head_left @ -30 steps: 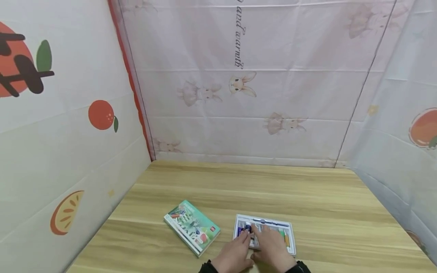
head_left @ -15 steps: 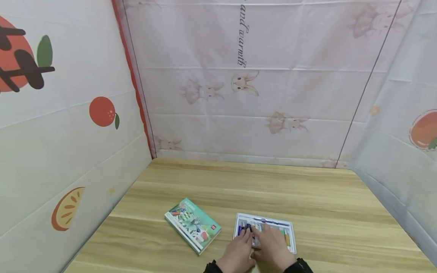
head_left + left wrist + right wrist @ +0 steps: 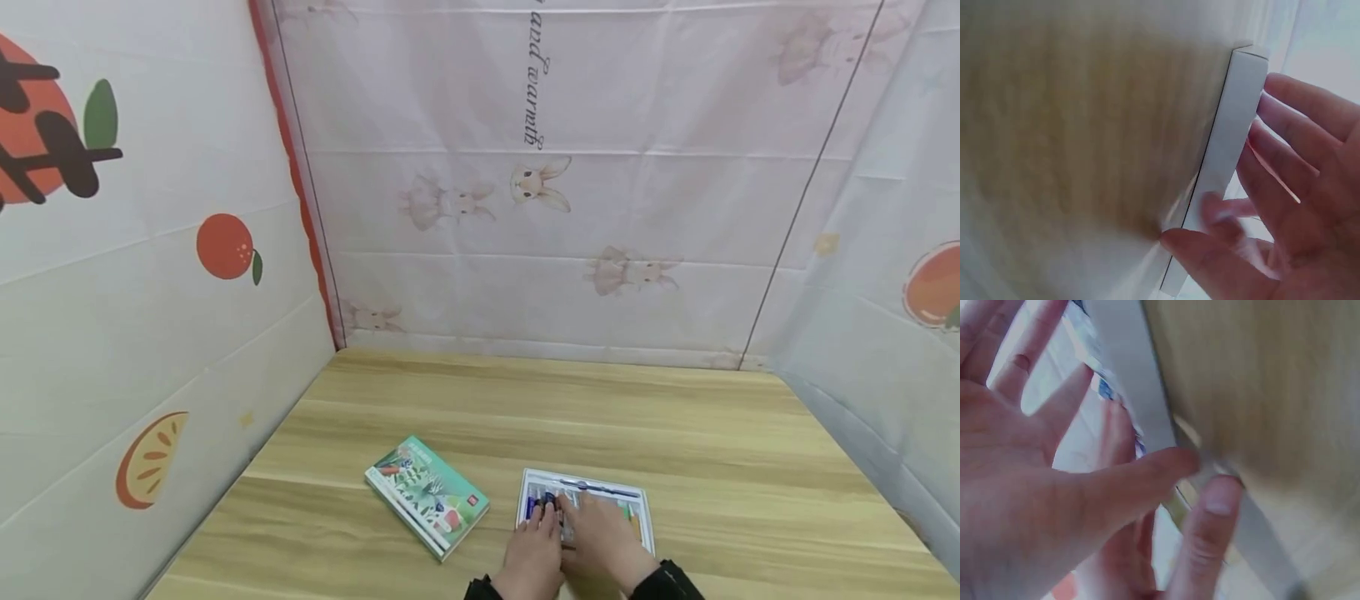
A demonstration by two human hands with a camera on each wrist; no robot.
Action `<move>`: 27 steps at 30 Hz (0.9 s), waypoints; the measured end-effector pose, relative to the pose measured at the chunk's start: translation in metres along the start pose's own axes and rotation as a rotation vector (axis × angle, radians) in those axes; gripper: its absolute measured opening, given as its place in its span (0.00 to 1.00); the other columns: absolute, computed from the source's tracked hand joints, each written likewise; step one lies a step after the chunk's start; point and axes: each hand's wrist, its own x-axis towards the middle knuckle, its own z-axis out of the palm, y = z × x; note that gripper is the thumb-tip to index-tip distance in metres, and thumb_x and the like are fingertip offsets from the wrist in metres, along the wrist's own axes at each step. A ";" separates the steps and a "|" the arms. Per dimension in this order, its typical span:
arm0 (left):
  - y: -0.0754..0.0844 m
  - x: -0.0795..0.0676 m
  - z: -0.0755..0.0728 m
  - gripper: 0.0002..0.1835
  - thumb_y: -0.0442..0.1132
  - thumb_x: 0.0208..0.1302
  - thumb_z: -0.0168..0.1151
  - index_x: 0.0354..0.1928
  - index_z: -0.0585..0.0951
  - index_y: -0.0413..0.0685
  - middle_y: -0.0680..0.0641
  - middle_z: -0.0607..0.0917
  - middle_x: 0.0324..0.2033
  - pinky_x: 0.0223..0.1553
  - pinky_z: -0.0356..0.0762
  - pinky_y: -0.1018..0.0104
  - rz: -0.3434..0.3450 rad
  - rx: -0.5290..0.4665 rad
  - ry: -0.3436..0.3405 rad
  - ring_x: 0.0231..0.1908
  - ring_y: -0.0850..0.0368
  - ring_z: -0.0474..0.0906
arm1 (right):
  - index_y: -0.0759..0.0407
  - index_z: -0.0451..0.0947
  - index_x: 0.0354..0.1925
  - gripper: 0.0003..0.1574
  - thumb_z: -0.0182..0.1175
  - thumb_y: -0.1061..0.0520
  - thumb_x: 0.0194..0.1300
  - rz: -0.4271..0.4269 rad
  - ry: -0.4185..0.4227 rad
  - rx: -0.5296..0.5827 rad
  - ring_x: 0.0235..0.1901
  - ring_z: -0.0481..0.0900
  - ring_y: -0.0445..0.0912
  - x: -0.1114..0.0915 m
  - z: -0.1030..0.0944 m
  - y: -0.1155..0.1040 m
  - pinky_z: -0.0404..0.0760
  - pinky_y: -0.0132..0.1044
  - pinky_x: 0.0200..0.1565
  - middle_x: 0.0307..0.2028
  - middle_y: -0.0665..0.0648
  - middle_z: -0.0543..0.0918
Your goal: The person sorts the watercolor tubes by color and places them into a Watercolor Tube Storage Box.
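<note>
A shallow white tray [image 3: 643, 498] holds several paint tubes, with dark blue ones [image 3: 532, 505] at its left end, and a slim paintbrush [image 3: 588, 486] along its far side. My left hand [image 3: 531, 557] lies over the near left part, fingertips on the dark tubes. Beside it my right hand [image 3: 603, 537] reaches over the middle with its fingers on the tubes, hiding much of the row. In the left wrist view the tray's plain white side [image 3: 1225, 119] shows, fingers extended along its top, thumb at the near side. The right wrist view shows both thumbs near that side wall.
A thick green book or box with a plant-patterned cover [image 3: 427, 496] lies at an angle left of the tray on the wood-grain table [image 3: 712, 442]. Printed cloth walls [image 3: 480, 308] stand at the back and both sides.
My left hand has shifted slightly to the right, closer to the right hand. The right hand stays over the tubes. The head view has tilted a little.
</note>
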 end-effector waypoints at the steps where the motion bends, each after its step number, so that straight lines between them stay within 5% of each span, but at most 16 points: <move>1: 0.000 0.000 -0.001 0.32 0.51 0.46 0.58 0.54 0.66 0.45 0.49 0.62 0.54 0.47 0.62 0.65 -0.011 0.010 -0.008 0.54 0.55 0.57 | 0.55 0.71 0.46 0.36 0.50 0.33 0.46 -0.003 0.016 0.022 0.21 0.71 0.48 0.001 0.000 0.003 0.70 0.36 0.18 0.33 0.62 0.75; 5: 0.000 0.002 -0.003 0.33 0.53 0.44 0.59 0.53 0.67 0.47 0.51 0.62 0.54 0.46 0.63 0.66 -0.024 0.047 -0.039 0.54 0.56 0.57 | 0.49 0.74 0.43 0.18 0.54 0.49 0.51 -0.034 0.104 0.032 0.10 0.62 0.42 0.006 0.003 0.017 0.60 0.32 0.09 0.30 0.58 0.77; 11: 0.000 0.008 -0.001 0.33 0.53 0.43 0.59 0.53 0.67 0.49 0.51 0.61 0.55 0.46 0.63 0.66 -0.030 0.027 -0.066 0.53 0.56 0.57 | 0.47 0.76 0.40 0.15 0.53 0.56 0.52 -0.103 0.106 0.093 0.07 0.47 0.37 0.014 0.008 0.034 0.49 0.27 0.09 0.24 0.54 0.78; 18: -0.004 0.010 0.001 0.36 0.53 0.42 0.60 0.55 0.65 0.48 0.50 0.60 0.55 0.47 0.62 0.66 -0.036 0.011 -0.083 0.54 0.56 0.56 | 0.46 0.75 0.35 0.10 0.56 0.52 0.51 -0.100 0.149 0.134 0.07 0.51 0.36 0.023 0.013 0.040 0.50 0.27 0.09 0.16 0.47 0.71; 27: -0.008 0.006 0.001 0.34 0.56 0.45 0.56 0.54 0.65 0.46 0.49 0.61 0.54 0.46 0.62 0.70 0.040 0.038 -0.057 0.53 0.56 0.57 | 0.46 0.75 0.30 0.08 0.56 0.46 0.49 -0.128 0.151 0.240 0.14 0.57 0.35 0.030 0.021 0.039 0.55 0.27 0.12 0.18 0.42 0.63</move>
